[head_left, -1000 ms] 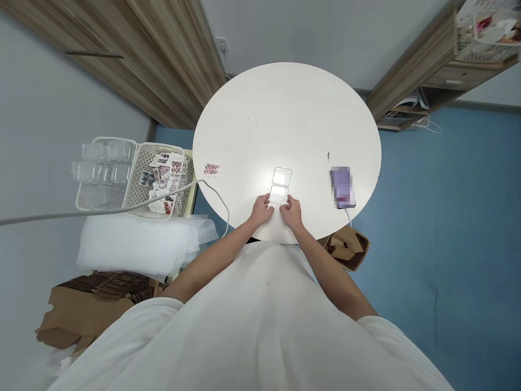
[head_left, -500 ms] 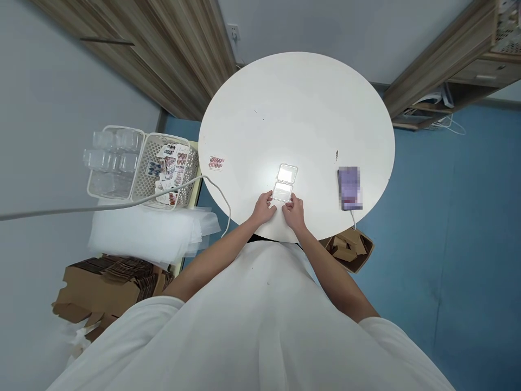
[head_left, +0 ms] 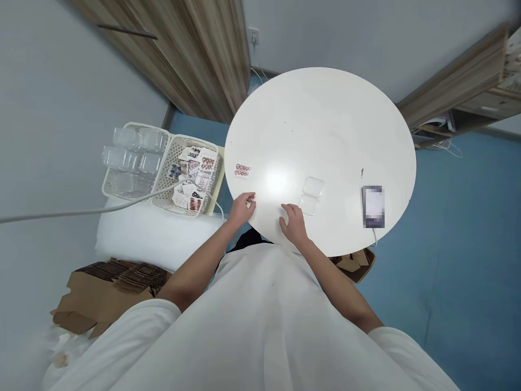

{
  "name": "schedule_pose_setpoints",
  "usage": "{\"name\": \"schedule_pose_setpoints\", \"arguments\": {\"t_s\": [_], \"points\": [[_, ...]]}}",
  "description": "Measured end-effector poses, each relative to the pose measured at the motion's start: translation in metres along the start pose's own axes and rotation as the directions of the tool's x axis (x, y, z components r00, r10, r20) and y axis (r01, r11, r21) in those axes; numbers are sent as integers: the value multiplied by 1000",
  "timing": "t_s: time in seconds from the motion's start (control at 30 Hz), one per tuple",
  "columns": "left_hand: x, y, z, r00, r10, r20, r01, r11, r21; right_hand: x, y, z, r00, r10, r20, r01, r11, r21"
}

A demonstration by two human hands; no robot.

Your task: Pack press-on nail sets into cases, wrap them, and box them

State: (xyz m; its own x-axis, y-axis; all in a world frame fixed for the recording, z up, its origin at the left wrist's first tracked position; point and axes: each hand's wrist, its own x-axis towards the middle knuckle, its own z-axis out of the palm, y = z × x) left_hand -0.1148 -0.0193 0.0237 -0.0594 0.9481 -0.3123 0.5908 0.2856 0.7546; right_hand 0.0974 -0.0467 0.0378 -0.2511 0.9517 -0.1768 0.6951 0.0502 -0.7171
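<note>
At far left a white basket (head_left: 163, 174) holds clear boxes and printed cards, beside the round white surface (head_left: 325, 119). A small card of nail tips (head_left: 242, 170) lies near its left edge. The left hand (head_left: 243, 207) rests at the near rim, fingers loosely curled, holding nothing. The right hand (head_left: 293, 224) lies open and flat, empty, just beside the open clear case (head_left: 310, 195). Further right lies a phone (head_left: 373, 206).

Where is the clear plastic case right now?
The clear plastic case lies open on the white table, just beyond the right hand, left of the phone.
</note>
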Motion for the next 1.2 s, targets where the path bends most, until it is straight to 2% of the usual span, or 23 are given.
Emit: {"name": "schedule_pose_setpoints", "arguments": {"t_s": [0.1, 0.2, 0.33, 0.47, 0.6, 0.8, 1.07, 1.2], "points": [[26, -14, -35, 997, -16, -71, 25, 991, 132, 38, -22, 20, 996, 5, 89, -2, 1000, -28], [53, -21, -56, 998, -16, -58, 25, 988, 153, 82, -37, 37, 992, 12, 124, -4, 998, -65], [83, -22, -65, 1000, -14, 10, 12, 988, 152, 133, -49, 56, 994, 49, 99, -42, 997, -65], [101, -24, -61, 997, -27, 79, 14, 985, 171, 163, -51, 74, 989, 134, 65, -127, 986, -104], [108, -28, -56, 994, -22, 106, 4, 986, 168, 171, -51, 86, 982, 191, 2, -188, 971, -150], [104, -26, -55, 995, -28, 98, 12, 987, 162, 167, -56, 86, 965, 261, 28, -253, 953, -168], [94, -25, -54, 998, 45, 53, -54, 980, 190, 157, -51, 88, 992, 121, -45, -122, 992, -27], [81, -17, -46, 992, 121, 32, -124, 985, 123, 145, -43, 72, 998, 65, -26, -63, 996, 68]]}}
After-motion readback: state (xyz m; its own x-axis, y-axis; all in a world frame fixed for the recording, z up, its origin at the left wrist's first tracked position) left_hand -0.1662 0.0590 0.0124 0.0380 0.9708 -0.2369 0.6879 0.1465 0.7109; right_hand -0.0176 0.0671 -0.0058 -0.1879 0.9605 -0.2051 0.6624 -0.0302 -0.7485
